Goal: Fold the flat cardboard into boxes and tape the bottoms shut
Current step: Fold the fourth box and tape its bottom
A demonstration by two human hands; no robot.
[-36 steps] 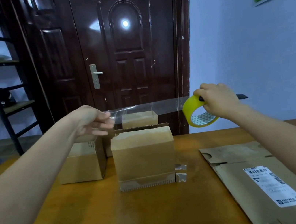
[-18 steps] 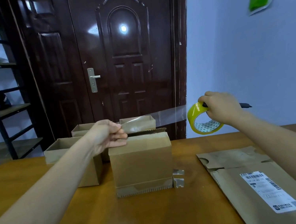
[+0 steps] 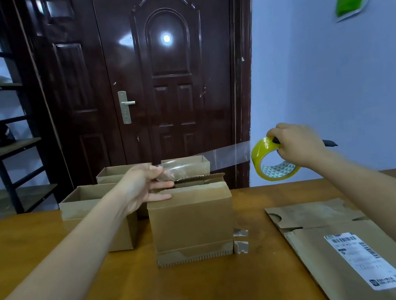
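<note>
The far end of the clear tape strip point(image 3: 221, 156) is hard to trace where it passes in front of the dark door point(image 3: 155, 79), and its free end is partly hidden under the left hand point(image 3: 143, 186). A dark pen-like object point(image 3: 329, 143) juts out to the right of the right hand point(image 3: 296, 145); most of it is covered by the fingers, so what it is cannot be told. The flat cardboard point(image 3: 344, 243) with its white shipping label point(image 3: 364, 258) is cut off at the right and near edges of the view.

Compared with half a second ago, the left hand has dropped lower and closer to the top near edge of the front box point(image 3: 192, 222), and the strip now slopes down to it from the roll.

The left thumb and fingers pinch the strip's end, lower fingers lying on the box's top left corner. The right hand is curled round the yellow tape roll point(image 3: 270, 162), held in the air to the right of the box, above the wooden table point(image 3: 162, 296).

The front box stands in the middle of the table, plain brown, its top flaps closed, with a serrated flap along its base and crumpled tape scraps point(image 3: 241, 241) just beside its right lower corner. Three open boxes sit behind it: one at left point(image 3: 89, 202) and two farther back point(image 3: 118, 172), point(image 3: 191, 166).
</note>
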